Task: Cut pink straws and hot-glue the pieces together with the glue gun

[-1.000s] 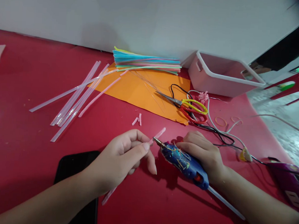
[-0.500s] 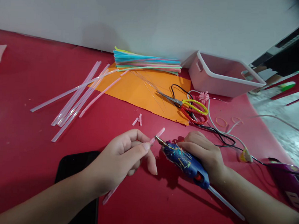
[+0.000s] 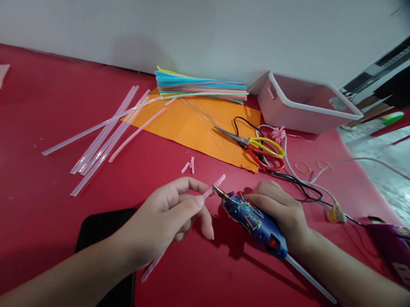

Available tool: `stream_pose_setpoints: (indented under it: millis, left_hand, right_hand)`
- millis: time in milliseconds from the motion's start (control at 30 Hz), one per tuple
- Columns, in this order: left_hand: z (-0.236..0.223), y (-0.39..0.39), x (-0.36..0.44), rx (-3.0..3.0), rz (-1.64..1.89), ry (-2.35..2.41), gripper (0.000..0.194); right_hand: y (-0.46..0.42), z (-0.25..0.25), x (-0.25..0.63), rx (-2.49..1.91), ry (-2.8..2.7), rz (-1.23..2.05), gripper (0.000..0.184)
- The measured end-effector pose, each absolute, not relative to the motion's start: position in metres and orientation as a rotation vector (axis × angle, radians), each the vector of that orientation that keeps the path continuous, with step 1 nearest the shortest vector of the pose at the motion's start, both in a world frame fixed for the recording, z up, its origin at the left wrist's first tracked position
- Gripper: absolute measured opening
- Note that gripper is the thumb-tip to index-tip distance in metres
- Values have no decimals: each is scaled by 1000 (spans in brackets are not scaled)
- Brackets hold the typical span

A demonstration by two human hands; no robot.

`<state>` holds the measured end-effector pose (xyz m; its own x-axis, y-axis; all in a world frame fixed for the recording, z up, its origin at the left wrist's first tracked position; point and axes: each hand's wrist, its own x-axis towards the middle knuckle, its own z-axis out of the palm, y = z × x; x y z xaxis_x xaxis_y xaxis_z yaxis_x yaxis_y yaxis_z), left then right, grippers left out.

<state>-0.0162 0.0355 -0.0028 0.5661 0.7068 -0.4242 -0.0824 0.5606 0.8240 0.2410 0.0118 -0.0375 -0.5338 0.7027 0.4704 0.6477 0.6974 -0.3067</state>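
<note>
Between the thumb and fingers of my left hand (image 3: 174, 211) is a slim pink pipe cleaner (image 3: 219, 182). Its tip points up and to the right, and its other end comes out below the palm. My right hand (image 3: 281, 210) is wrapped around a blue hot glue gun (image 3: 256, 224), smeared with dried glue and with a clear glue stick (image 3: 310, 279) out of its back. The metal nozzle (image 3: 218, 191) is at the pipe cleaner, just beyond my left fingertips. Short pink pieces (image 3: 192, 164) lie on the red table beyond my hands.
Scissors (image 3: 250, 141) and an orange sheet (image 3: 189, 125) lie ahead, with bundled pipe cleaners (image 3: 202, 83) behind. Translucent sticks (image 3: 103, 134) are at left. A black phone (image 3: 105, 224) sits under my left forearm. A pink bin (image 3: 292, 114), cords (image 3: 302, 188) and a purple power strip (image 3: 389, 248) are at right.
The nozzle has slid slightly up along the pipe cleaner toward its tip. Both hands keep their grips and have barely moved.
</note>
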Motion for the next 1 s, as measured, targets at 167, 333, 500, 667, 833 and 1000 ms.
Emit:
stream_pose_setpoints:
  millis: [167,333,500,667,833,1000]
  left_hand:
    - [-2,34,-17,841,541,863,2]
    - [-3,35,-17,828,542,852,3]
    - [-4,35,-17,819,545,852,6]
    - [-3,34,-18,824,539,854,8]
    - [-3,34,-18,811,542,847,10]
    - [-4,34,-18,792,549,846,9]
  right_hand:
    - [12,-40,242,-1035,-2325,160,12]
    - [12,-40,242,-1030,-2331,165,15]
    - [12,-39,242,-1031,-2338,154,12]
    - [11,-40,243,-1037,-2345,158,11]
    - [11,-41,244,-1045,-2334,156,11]
    - [11,-40,243,-1035,-2327,160,12]
